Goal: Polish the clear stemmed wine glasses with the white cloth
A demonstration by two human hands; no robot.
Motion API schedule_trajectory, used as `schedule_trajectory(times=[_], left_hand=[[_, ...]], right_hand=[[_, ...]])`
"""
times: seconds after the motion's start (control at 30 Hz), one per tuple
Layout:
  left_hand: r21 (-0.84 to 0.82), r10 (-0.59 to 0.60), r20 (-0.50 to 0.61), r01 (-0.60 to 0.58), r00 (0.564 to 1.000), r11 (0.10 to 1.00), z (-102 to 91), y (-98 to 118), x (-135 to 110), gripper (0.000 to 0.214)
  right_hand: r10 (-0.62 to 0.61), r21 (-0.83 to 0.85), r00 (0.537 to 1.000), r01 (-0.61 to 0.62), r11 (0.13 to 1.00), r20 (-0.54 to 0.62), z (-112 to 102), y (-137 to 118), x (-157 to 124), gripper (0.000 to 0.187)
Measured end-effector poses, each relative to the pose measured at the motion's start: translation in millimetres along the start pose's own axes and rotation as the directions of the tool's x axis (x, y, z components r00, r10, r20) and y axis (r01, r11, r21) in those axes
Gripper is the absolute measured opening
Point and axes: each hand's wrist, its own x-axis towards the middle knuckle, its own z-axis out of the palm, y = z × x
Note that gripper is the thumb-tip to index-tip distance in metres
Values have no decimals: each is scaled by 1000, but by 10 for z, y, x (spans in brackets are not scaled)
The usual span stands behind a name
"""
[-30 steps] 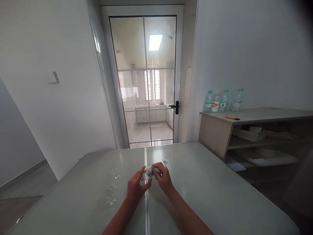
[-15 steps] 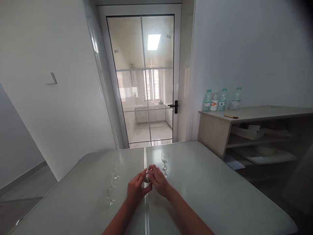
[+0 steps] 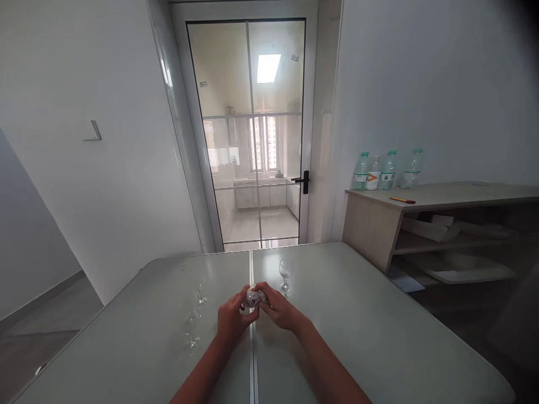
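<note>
Both of my hands meet over the middle seam of the table (image 3: 345, 336). My left hand (image 3: 233, 315) has its fingers curled around a small clear glass (image 3: 251, 298), whose stem and foot I cannot make out. My right hand (image 3: 278, 307) pinches a whitish crumpled wad, like a tissue (image 3: 261, 295), against the glass; the fingers partly cover it. Just beyond my right hand, a stemmed glass (image 3: 285, 275) stands upright. To the left, more clear glasses (image 3: 192, 340) are on the table, their outlines faint against the surface.
A wooden shelf unit (image 3: 370, 221) stands at the right, carrying several plastic bottles (image 3: 387, 171) and an orange pen-like object (image 3: 402, 200). Beyond the table's far edge is a glass door (image 3: 278, 219) with a black handle (image 3: 305, 182).
My hands have turned the held glass, so more of it and the whitish wad show between the fingers. The view has shifted slightly; the standing glasses keep their places.
</note>
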Motion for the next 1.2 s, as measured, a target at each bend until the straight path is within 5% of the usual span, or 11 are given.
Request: schedule_trajectory(times=[0.1,0.3,0.47,0.57,0.67,0.83,0.9,1.07,1.2], left_hand=[[28,61,-1,-61,998,998,24,42,-10,51],[6,139,1,-139,990,990,68,80,-3,54],[-171,-72,184,104,980,980,-4,130,33,52],[-457,-115,370,289,922,841,-53,192,113,38],[-624,-99,573,511,814,591,-70,204,185,47],[-460,-1,884,872,467,171,-75,58,175,55],[-387,59,921,920,384,58,-86,6,155,52],[-384,87,917,921,389,-73,-112,12,156,44],[-418,96,901,906,423,-66,-95,40,152,44]], right_hand=[[34,75,999,-34,997,1,-57,78,-1,15],[131,180,975,-98,979,-181,-1,244,31,11],[215,311,952,-141,940,-220,109,273,53,26],[165,239,964,-114,964,-208,71,256,32,22],[83,103,980,-65,993,-183,-7,220,8,16],[22,66,994,-15,998,-105,-39,145,-7,10],[40,126,996,-31,992,-74,-12,127,-11,10],[101,297,995,-94,950,-8,49,130,-15,17],[45,111,990,-30,993,-134,53,163,5,10]])
